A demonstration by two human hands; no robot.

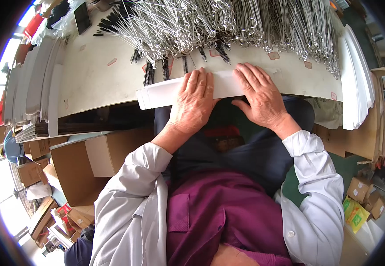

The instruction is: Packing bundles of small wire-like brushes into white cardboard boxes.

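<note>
hands (225, 95) — flat on white card strip (157, 94)

Both hands flat — left hand (194, 101), right hand (259, 94) — on white card strip (157, 94)

One view only, from a camera worn on the person's head, looking steeply down and forward over the chest and lap. It sits close: both forearms enter from about 5 and 7 o'clock and reach the left hand (192, 104) and right hand (261, 95) just above the centre. The pale tabletop (95, 84) fills the upper part, from 10 to 2 o'clock, its near edge bowed by the fisheye lens. The floor and cardboard boxes (75, 170) show low at 8 and 4 o'clock. A dark rim rings the picture.
</note>
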